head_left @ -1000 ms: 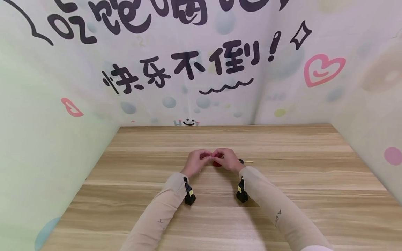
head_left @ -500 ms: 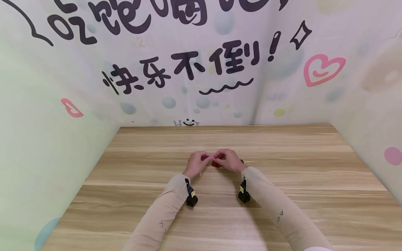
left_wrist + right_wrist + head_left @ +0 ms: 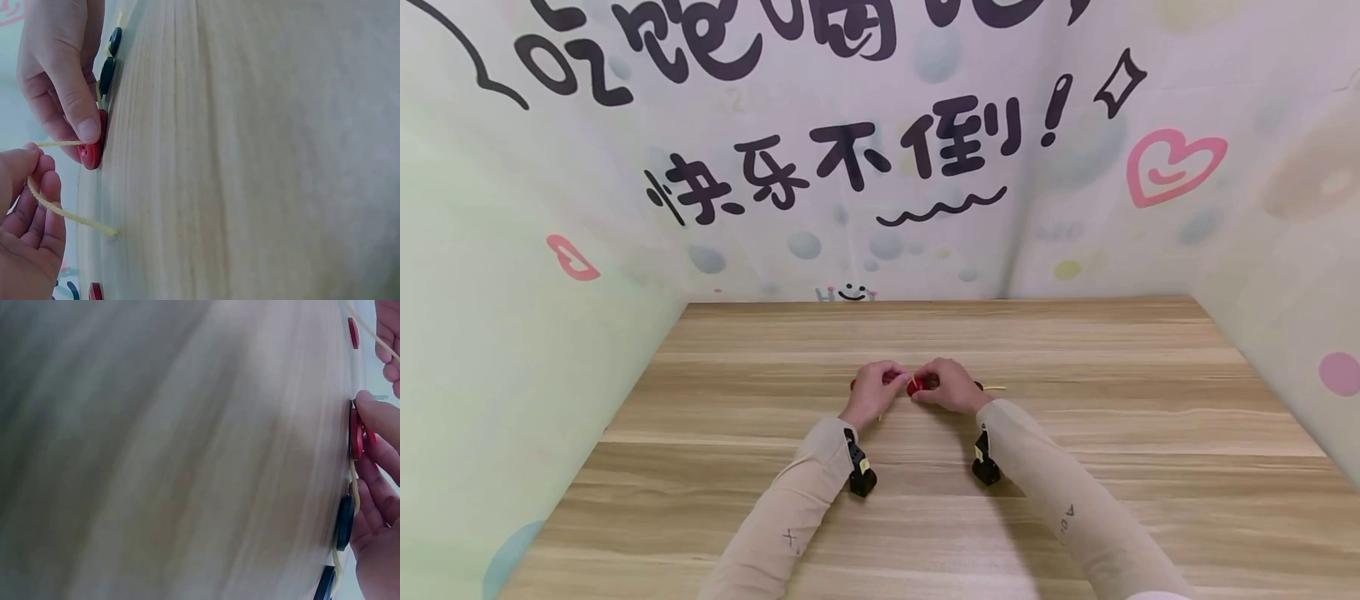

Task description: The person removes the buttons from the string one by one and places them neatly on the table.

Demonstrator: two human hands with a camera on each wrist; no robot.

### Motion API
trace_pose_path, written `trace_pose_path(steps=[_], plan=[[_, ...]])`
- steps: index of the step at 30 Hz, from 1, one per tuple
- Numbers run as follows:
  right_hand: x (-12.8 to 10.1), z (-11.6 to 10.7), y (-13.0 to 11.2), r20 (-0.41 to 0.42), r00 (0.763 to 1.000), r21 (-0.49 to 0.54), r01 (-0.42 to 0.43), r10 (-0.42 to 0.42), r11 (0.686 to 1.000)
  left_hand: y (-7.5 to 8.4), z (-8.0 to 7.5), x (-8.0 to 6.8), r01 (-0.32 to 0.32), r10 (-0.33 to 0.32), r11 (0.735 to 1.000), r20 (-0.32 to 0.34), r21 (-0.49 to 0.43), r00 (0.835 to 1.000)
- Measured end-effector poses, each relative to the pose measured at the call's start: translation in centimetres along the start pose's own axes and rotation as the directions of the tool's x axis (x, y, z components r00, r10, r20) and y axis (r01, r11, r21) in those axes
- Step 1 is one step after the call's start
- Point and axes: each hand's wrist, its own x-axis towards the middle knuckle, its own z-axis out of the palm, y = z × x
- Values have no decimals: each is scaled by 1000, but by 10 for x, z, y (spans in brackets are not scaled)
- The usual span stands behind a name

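Observation:
My right hand (image 3: 934, 385) pinches a red button (image 3: 915, 387) on edge against the wooden table (image 3: 925, 517); the thumb tip presses its face (image 3: 92, 150). A yellow cord (image 3: 62, 212) runs from that button to my left hand (image 3: 886, 383), which pinches it between thumb and fingers, with the loose end touching the table. Two dark buttons (image 3: 344, 522) sit strung on the cord behind the red one, under my right palm. The cord's far end (image 3: 996, 387) pokes out to the right of my right hand.
A second red button (image 3: 95, 292) lies loose on the table beside my left hand. Printed backdrop walls (image 3: 880, 167) close the table on the left, back and right. Black wrist cameras (image 3: 859, 479) hang under both sleeves.
Both hands have drifted slightly toward me while staying together around the red button. The grips look the same.

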Motion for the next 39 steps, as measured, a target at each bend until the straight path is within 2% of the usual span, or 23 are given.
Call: trace_pose_path(steps=[5, 12, 18, 28, 39], plan=[[2, 3, 0, -14, 1000, -37, 20, -20, 999, 1, 0, -1, -11, 11, 1000, -4, -4, 1000], [1, 4, -1, -13, 1000, -13, -19, 19, 1000, 1, -1, 0, 32, -32, 999, -14, -17, 999], [0, 3, -1, -5, 998, 3, -55, 55, 998, 1, -4, -1, 34, -35, 998, -8, -46, 999], [-1, 2, 1, 27, 999, 32, 27, -28, 999, -6, -7, -1, 30, -32, 997, -29, -67, 999], [0, -3, 1, 100, 992, -7, 75, -74, 997, -7, -12, -4, 60, -63, 995, -47, -77, 997]])
